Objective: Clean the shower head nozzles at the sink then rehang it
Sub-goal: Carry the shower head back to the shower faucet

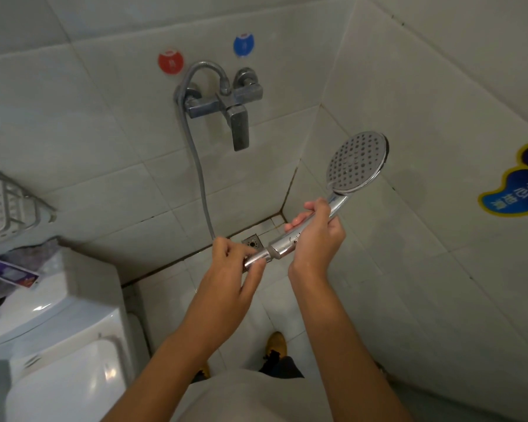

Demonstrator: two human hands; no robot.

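Holding the shower head by its chrome handle, the right hand is wrapped tight; just below that grip the left hand pinches the hose nut. Loosening it risks the wet handle slipping and the freed hose dropping

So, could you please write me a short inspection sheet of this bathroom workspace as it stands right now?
Surface: tiled floor with a floor drain in the corner.
Job's things: shower head, nozzle face towards the camera; no sink in view.
Clutter: packet on the toilet tank.
Grippers: right hand grips the chrome handle; left hand pinches the hose nut.
Cables: hose runs from the wall mixer down towards the left hand.
Surroundings: red sticker, blue sticker, wire rack, blue footprint sticker.
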